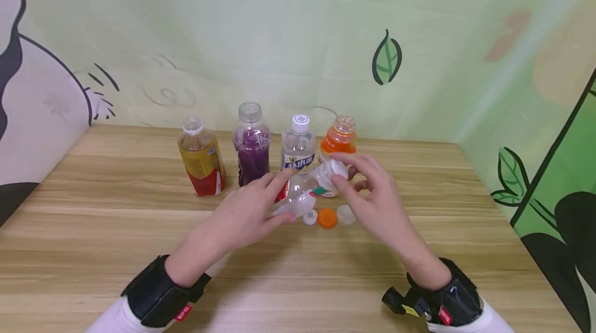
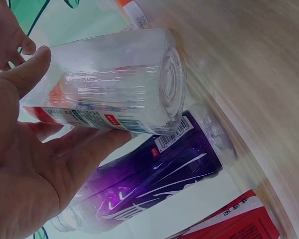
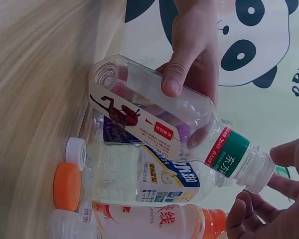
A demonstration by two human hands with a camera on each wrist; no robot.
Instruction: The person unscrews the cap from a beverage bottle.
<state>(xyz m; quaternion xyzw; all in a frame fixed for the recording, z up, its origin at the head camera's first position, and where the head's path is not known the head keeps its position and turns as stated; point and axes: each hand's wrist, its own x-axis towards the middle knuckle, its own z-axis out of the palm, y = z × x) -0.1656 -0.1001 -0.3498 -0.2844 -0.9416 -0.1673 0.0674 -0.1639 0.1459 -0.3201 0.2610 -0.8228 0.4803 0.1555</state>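
Tilted in the air over the table is a clear, empty-looking plastic bottle [image 1: 300, 191] with a red, white and green label. My left hand [image 1: 247, 209] grips its body, thumb on one side and fingers on the other. At the bottle's upper right end, my right hand [image 1: 377, 198] pinches the whitish cap [image 1: 339, 168] between thumb and fingers. The right wrist view shows the cap at the threaded neck [image 3: 245, 162]. Below the bottle, a small white cap [image 1: 310, 217], an orange cap [image 1: 327, 218] and a translucent cap [image 1: 346, 214] lie in a row.
Behind the hands, bottles stand in a row on the wooden table [image 1: 116, 229]: an uncapped yellow-and-red one [image 1: 202, 165], an uncapped purple one [image 1: 252, 147], a white-capped clear one [image 1: 298, 147] and an uncapped orange one [image 1: 339, 139]. A printed backdrop [image 1: 279, 38] rises behind.
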